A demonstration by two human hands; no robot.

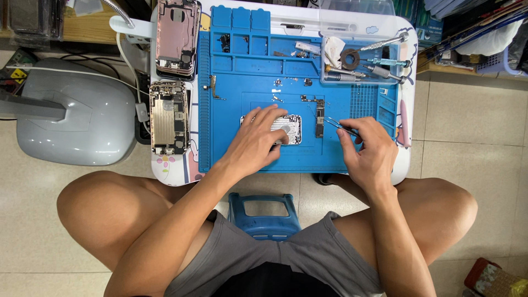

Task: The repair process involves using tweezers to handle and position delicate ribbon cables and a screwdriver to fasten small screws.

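Observation:
An opened silver phone housing (290,127) lies flat on the blue work mat (242,82). My left hand (257,140) presses down on it, fingers spread over its left half. My right hand (367,151) pinches metal tweezers (337,125), whose tips point left toward a small dark circuit board (319,118) lying just right of the housing. Tiny screws and small parts (278,82) are scattered on the mat above the housing.
Two more opened phone bodies, a pink one (177,36) and a gold one (169,117), lie left of the mat. A clear tray (360,60) at the back right holds screwdrivers and a tape roll. A grey lamp base (77,113) is at the left, a blue stool (265,214) between my knees.

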